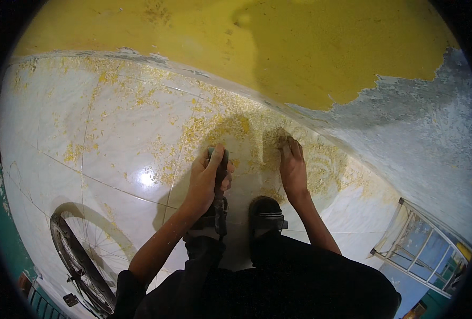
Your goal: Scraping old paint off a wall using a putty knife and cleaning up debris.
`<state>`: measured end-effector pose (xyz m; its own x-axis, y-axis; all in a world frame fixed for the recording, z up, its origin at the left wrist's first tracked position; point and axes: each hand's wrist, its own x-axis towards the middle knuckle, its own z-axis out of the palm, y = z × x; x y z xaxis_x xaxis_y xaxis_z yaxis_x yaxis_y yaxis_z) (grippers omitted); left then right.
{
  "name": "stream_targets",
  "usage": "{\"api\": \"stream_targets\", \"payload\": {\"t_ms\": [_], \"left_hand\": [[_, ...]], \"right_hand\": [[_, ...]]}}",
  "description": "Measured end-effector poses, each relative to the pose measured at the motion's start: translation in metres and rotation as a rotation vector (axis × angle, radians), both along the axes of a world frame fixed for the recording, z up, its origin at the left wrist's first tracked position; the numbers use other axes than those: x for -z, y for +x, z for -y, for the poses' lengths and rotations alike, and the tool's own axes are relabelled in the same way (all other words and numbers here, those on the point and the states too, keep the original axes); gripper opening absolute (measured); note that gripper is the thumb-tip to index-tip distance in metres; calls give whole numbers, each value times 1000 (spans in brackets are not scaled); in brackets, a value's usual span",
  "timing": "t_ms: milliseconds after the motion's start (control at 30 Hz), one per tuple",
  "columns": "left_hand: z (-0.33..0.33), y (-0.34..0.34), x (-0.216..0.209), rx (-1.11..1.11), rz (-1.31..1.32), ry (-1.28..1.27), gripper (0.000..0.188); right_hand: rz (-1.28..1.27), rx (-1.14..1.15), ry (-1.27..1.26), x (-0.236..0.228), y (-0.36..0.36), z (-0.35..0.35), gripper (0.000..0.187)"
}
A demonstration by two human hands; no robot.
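My left hand (210,173) is closed around a dark, long tool (220,204). The tool's top shows by the thumb, and its narrow lower part hangs down in front of my left shoe. I cannot make out what kind of tool it is. My right hand (292,159) reaches down to the floor by the foot of the wall, its fingers bent and drawn together among the paint flakes (321,154). Whatever those fingertips hold, if anything, is hidden. Yellow and pale flakes lie scattered over the white tiled floor (124,122) around both hands.
Ahead stands a wall with yellow paint (342,48) and a bare grey scraped patch (406,117) at the right. A bicycle wheel (79,255) is at the lower left. A metal-framed rack (422,244) stands at the right. My black shoe (266,212) is below my hands.
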<state>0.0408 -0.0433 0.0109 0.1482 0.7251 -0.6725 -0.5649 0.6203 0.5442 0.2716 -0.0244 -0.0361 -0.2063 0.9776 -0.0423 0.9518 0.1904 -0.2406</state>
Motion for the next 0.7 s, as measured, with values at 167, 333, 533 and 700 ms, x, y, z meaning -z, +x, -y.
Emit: {"api": "stream_targets", "payload": {"t_ms": [167, 333, 533, 700], "left_hand": [[-5, 1, -4, -57, 17, 7, 33], [2, 3, -4, -56, 27, 26, 32], [11, 1, -5, -46, 25, 7, 31], [13, -1, -3, -50, -1, -5, 30]], "right_hand": [[-23, -24, 14, 1, 10, -1, 26], [-28, -46, 52, 8, 21, -4, 24], [-540, 400, -440, -16, 41, -27, 35], [-1181, 742, -623, -21, 41, -14, 35]]}}
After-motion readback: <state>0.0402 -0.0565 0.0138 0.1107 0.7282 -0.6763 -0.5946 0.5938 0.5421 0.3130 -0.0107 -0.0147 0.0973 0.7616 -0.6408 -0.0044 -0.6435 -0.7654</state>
